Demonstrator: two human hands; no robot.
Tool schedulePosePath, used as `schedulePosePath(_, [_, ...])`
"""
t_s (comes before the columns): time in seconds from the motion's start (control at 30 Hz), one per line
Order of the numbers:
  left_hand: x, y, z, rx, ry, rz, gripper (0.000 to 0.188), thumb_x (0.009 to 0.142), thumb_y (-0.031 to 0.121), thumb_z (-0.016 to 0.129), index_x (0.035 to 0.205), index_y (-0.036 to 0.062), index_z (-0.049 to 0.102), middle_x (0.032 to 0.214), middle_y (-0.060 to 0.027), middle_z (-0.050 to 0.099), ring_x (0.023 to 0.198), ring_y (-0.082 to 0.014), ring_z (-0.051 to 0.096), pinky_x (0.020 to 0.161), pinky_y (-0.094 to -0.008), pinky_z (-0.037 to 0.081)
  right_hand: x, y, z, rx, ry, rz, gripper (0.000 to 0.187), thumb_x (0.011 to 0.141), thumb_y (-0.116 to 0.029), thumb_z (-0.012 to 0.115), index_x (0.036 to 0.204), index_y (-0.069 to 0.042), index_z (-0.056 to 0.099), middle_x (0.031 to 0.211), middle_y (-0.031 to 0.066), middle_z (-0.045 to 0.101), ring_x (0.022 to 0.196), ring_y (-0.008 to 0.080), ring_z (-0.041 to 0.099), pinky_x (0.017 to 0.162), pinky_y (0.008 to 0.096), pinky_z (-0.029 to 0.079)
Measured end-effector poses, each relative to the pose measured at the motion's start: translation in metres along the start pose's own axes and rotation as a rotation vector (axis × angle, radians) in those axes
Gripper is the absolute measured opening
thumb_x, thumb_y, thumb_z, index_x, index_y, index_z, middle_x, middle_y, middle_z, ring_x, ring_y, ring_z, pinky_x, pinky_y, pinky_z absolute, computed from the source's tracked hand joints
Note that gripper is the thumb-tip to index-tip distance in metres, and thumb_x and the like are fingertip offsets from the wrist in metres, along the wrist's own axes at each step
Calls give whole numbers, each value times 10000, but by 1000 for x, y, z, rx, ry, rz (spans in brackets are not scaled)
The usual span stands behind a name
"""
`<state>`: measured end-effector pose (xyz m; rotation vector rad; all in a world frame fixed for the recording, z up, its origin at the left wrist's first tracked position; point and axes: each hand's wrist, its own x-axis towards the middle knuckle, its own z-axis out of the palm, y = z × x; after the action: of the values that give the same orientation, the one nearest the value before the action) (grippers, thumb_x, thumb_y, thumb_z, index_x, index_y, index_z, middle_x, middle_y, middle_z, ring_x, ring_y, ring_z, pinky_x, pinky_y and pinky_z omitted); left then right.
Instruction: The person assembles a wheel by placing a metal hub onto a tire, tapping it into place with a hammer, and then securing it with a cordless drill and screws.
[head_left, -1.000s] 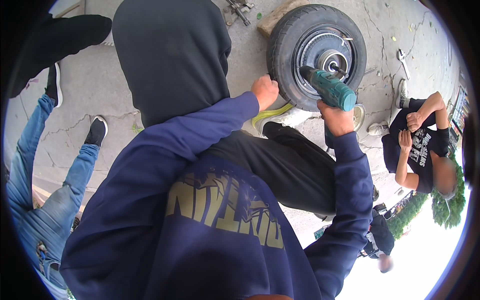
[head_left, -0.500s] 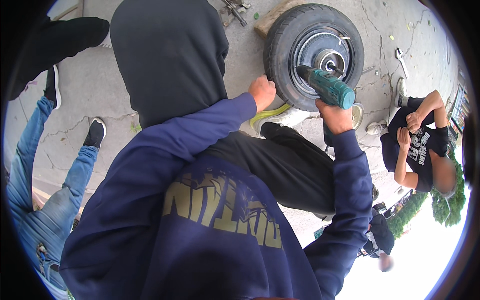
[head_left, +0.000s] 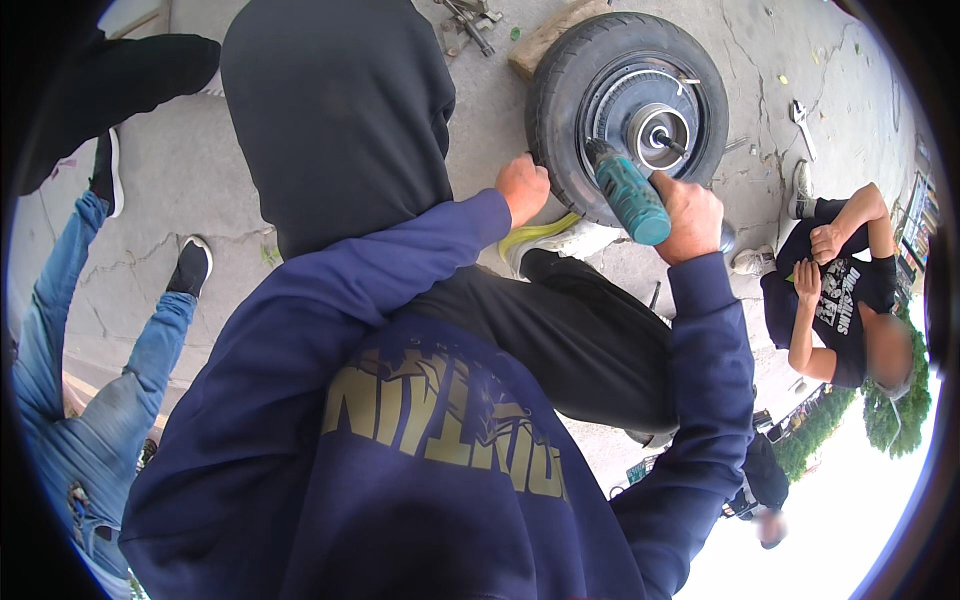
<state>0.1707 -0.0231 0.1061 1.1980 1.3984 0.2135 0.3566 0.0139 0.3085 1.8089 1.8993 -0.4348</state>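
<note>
My right hand [head_left: 692,222] is wrapped round the grip of a teal cordless drill [head_left: 636,203]. The drill's dark front end meets the inner part of a wheel, left of its metal hub ring [head_left: 640,130]; the exact contact point is too small to make out. The wheel's black tyre [head_left: 553,100] lies flat side up, and a dark axle [head_left: 672,144] sticks out of its centre. Against the tyre's left edge, my left hand [head_left: 523,190] is closed with curled fingers; what it holds, if anything, is hidden.
A wooden block [head_left: 545,45] props the wheel's far left side. Metal tools [head_left: 468,22] lie beyond my knee, and a wrench [head_left: 803,128] lies at the right. A person in black [head_left: 830,290] crouches at the right; another in jeans [head_left: 110,400] stands at the left.
The drill has swung round, its rear end moving left and nearer to me. My right hand has shifted slightly right with it. The left hand stays beside the tyre.
</note>
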Motion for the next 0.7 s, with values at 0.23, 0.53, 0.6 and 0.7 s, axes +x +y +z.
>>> schedulePosePath(0.23, [4, -4, 4, -27, -34, -10, 347, 927, 184, 458, 1020, -103, 629, 993, -371, 639, 998, -529, 606, 879, -545, 473, 55, 38, -36, -454, 73, -609, 95, 799, -116, 672, 879, -164, 690, 851, 18, 700, 922, 201, 674, 846, 345, 506])
schedulePosePath(0.53, [8, -39, 14, -128, -41, -121, 239, 950, 164, 442, 948, -1, 615, 806, -161, 624, 731, -306, 609, 679, -434, 472, 16, 36, -100, -659, 471, -588, 109, 795, -147, 658, 903, -158, 654, 876, 0, 646, 968, 189, 623, 997, 362, 445])
schedulePosePath(0.6, [7, -42, 13, -323, -94, -248, 169, 954, 145, 404, 911, 79, 554, 720, -11, 488, 605, -118, 454, 559, -316, 378, -5, 41, -116, -408, 576, -401, 222, 789, -134, 675, 1010, -154, 671, 896, 36, 667, 946, 244, 648, 934, 380, 481])
schedulePosePath(0.7, [-32, 26, -18, -660, -358, -534, 173, 954, 134, 397, 1003, 54, 542, 760, -25, 530, 627, -137, 486, 577, -314, 394, -58, 59, -81, 221, 836, -99, 334, 796, -83, 727, 1128, -109, 699, 944, 85, 735, 873, 289, 705, 808, 367, 542])
